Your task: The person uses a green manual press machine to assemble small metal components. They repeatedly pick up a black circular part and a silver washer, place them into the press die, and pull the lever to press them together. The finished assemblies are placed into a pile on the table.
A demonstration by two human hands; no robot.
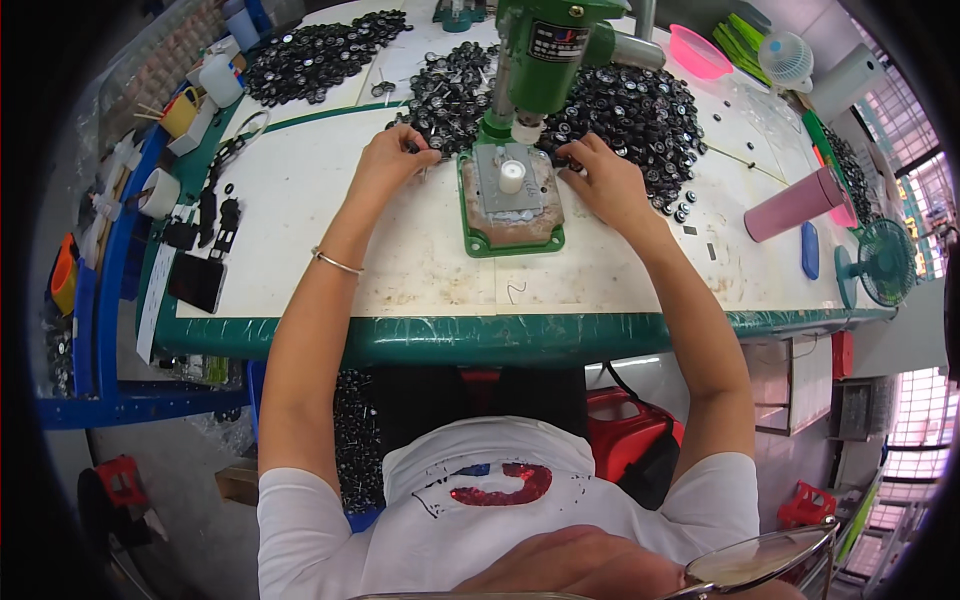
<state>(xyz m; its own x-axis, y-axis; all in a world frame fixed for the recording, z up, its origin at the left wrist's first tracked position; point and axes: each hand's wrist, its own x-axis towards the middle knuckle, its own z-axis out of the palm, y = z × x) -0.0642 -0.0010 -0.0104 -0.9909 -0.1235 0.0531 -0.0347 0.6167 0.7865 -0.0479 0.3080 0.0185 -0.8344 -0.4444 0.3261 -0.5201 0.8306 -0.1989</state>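
A green bench press stands at the middle of the table. Its grey plate carries a short white cylinder, set under the press's ram. Left of the press, my left hand is closed in a pinch at the near edge of a pile of small black round parts with metal pins. My fingers mostly cover whatever is in that pinch. My right hand, fingers curled together, is at the edge of another pile of black round parts right of the press. Its fingertips hide what they hold, if anything.
A third heap of black parts lies at the back left. A pink tumbler, a blue case and a small green fan are at the right. A phone lies at the left edge, and a pink basin sits behind.
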